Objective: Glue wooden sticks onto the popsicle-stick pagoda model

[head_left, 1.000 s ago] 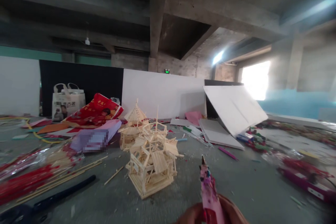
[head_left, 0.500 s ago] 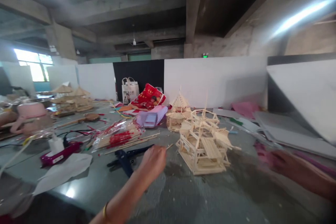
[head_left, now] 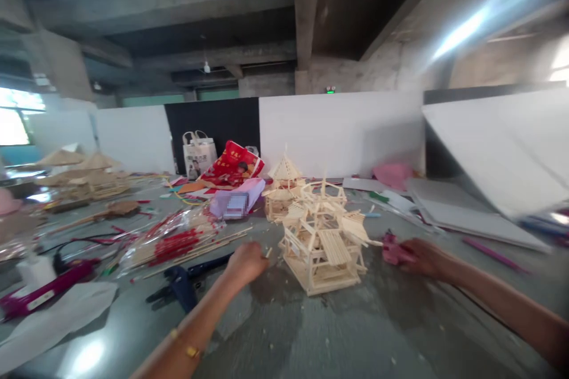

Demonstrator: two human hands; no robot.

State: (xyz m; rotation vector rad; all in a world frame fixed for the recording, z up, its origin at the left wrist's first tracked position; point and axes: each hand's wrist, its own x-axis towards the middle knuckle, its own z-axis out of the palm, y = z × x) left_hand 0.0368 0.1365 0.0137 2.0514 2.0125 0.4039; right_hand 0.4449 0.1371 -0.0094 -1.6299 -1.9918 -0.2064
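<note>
My left hand (head_left: 248,262) is closed, and a short thin wooden stick (head_left: 269,253) pokes out of its right side. It is just left of a pale wooden model pavilion (head_left: 322,254), apart from it. Built of thin sticks, the pavilion stands upright on the table with open frames and slatted roof panels. On its right, my right hand (head_left: 420,257) is closed round a small pink tool (head_left: 398,250); blur hides its exact kind. A dark blue tool (head_left: 182,287) lies beside my left wrist.
Behind stands another wooden model with a pointed roof (head_left: 285,174). Red-tipped sticks in clear plastic (head_left: 178,243), a purple packet (head_left: 237,198) and a red bag (head_left: 233,166) lie left. White paper (head_left: 57,314) is front left; grey boards (head_left: 471,213) lie right.
My right hand has moved left with the pink tool, closer to the pavilion. The whole view has shifted, so the scene sits further left; my left hand still holds the stick.
</note>
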